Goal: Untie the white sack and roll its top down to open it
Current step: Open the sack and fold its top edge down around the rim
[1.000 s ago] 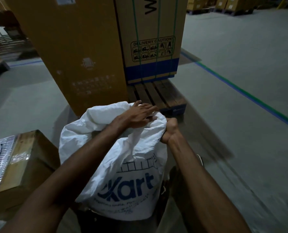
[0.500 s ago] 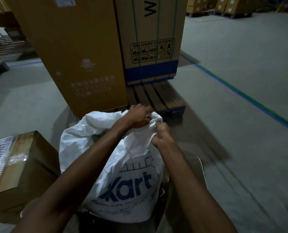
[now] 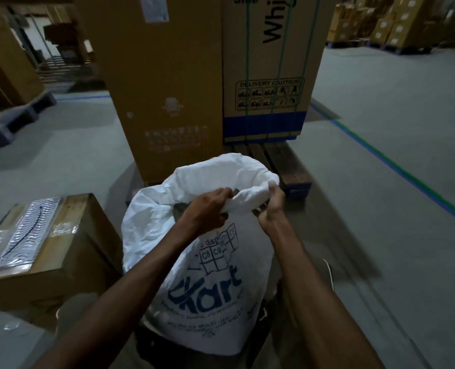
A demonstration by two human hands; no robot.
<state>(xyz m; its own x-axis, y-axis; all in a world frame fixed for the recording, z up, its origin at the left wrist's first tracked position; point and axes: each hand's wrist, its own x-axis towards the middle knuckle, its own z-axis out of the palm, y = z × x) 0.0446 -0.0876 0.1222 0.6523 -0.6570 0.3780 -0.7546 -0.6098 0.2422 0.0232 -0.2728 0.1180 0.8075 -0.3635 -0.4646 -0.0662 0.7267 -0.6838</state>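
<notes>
Compared with the frame half a second earlier, the mouth of the white sack (image 3: 194, 262) had spread open, its far rim lifted into a rounded arch, and the two hands had moved apart along the near rim; the view had also drawn closer to the cartons behind.

Grey concrete floor (image 3: 380, 182), marked at right by a blue and green line (image 3: 396, 169), carried everything shown. Two tall cardboard cartons stood behind the sack: a plain brown carton (image 3: 162, 89) on the left, and just beside it a printed carton (image 3: 271, 70) bound with green straps, bearing a "DELIVERY CAUTION" panel and a blue band along its base. The printed carton rested on a wooden pallet (image 3: 284, 166), whose slats projected toward the viewer.

A smaller taped box (image 3: 48, 249) sat on the floor left of the sack, near it; whether they touched could not be told.

The sack stood upright in the centre foreground, in front of the plain carton, blue lettering facing the viewer. Dark contents showed inside its mouth but could not be identified.

The left hand (image 3: 207, 211) gripped the near rim, fingers curled over bunched fabric. The right hand (image 3: 272, 206) clenched the same rim further right, fabric drawn taut between them.
</notes>
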